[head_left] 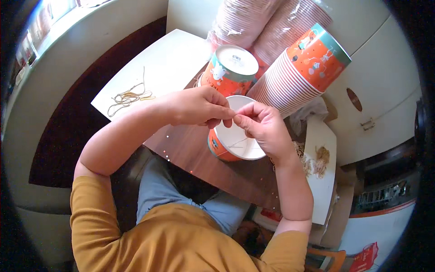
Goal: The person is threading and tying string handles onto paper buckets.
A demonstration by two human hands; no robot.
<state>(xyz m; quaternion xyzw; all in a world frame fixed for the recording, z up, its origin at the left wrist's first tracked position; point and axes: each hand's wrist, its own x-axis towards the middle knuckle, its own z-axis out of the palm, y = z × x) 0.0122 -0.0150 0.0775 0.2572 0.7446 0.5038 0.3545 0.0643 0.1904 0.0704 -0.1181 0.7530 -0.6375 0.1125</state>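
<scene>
My left hand [199, 106] and my right hand [265, 127] meet fingertip to fingertip in a pinch above an open paper bucket [222, 153]. A thin string [242, 141] trails from the pinched fingers down into the bucket's white inside. Most of the string between the fingers is hidden. The bucket is orange outside, with a white rim, and stands upright on the brown table [190, 156]. Just beyond my left hand is an upside-down orange and green bucket [235, 61] with its white base up.
A tilted stack of nested paper buckets [290, 81] leans at the back right. Plastic-wrapped stacks [244, 20] stand behind. Loose cord [129, 97] lies on the white board [163, 59] at left. Tan string bundles [321, 161] lie at right, near a white cabinet [385, 99].
</scene>
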